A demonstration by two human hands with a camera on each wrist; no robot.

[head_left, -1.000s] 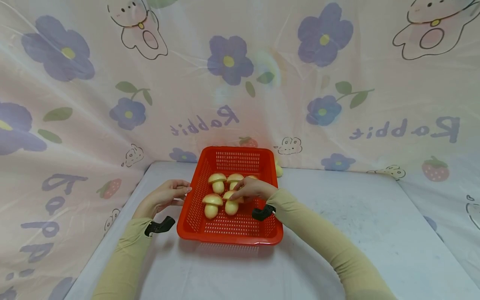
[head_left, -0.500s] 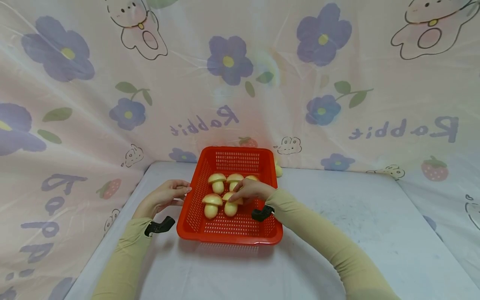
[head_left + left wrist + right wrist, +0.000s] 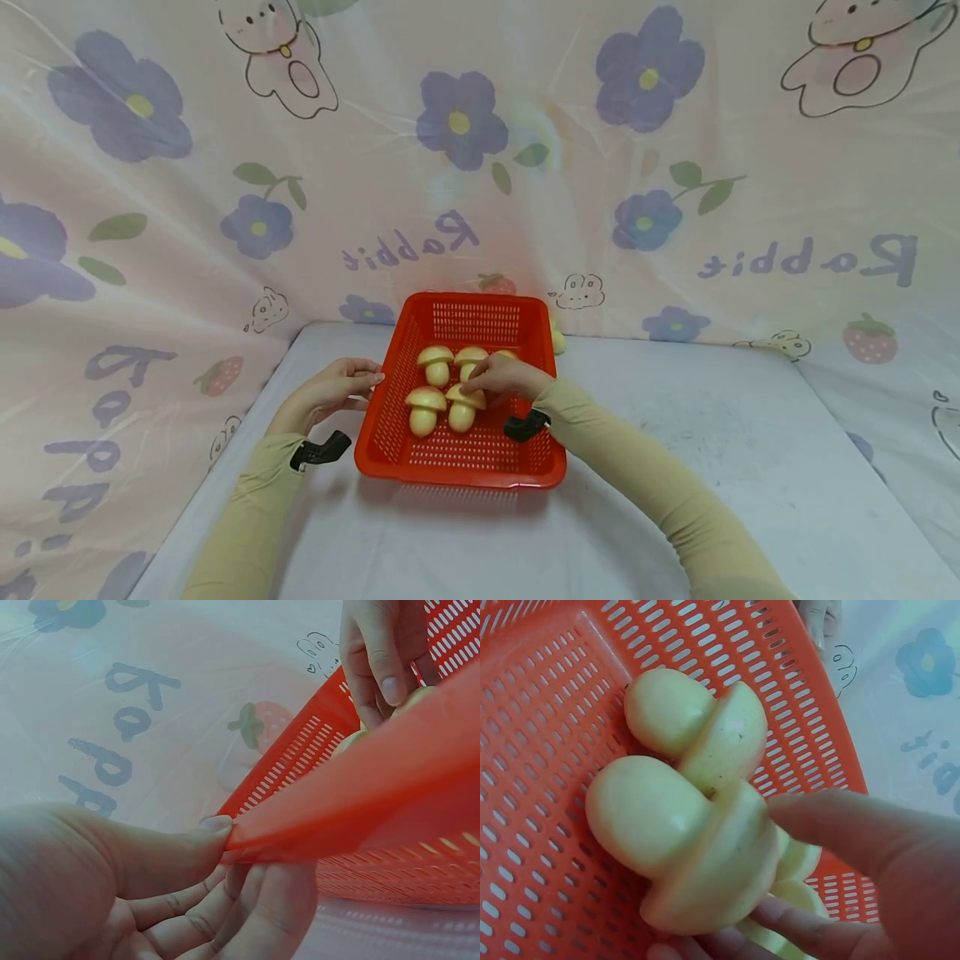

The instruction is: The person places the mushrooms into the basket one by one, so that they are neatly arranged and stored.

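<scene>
A red plastic basket (image 3: pixel 461 481) with slotted walls holds several toy mushrooms with pale yellow stems and tan caps. My left hand (image 3: pixel 333 392) pinches its left rim, thumb on top and fingers beneath, as the left wrist view shows. Inside the basket, my right hand (image 3: pixel 510 377) grips the front right mushroom (image 3: pixel 697 855) by its cap, the thumb at the cap's upper edge and fingers on the underside. Beside it lies another mushroom (image 3: pixel 424 408). Farther back are a mushroom (image 3: pixel 435 367) and more, partly hidden by my right hand.
The basket stands on a white-covered table (image 3: pixel 675 433), close to a patterned curtain (image 3: pixel 517 208) at the back. A pale yellow object (image 3: pixel 558 342) peeks out behind the basket's right back corner. The curtain also runs along the left side.
My right fingertips have shifted slightly back and up on the front right mushroom's cap. The left hand and the basket stay in place.
</scene>
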